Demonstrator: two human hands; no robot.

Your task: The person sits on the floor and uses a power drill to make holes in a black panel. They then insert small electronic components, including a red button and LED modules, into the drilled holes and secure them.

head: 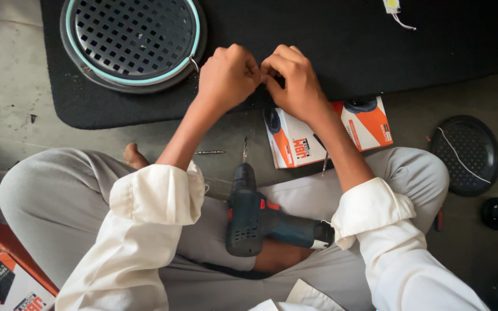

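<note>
From my feed I see a grey concrete floor [7, 92], scuffed and stained. A black mat [341, 46] covers its upper part and serves as my landmark. Left of the mat's rounded corner the floor shows dark specks; below the mat's lower edge it runs bare and dull. Light is soft and even, casting only faint shadows beside the mat.

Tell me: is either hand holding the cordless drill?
No. The cordless drill lies in the lap, while left hand and right hand meet above the mat.
</note>
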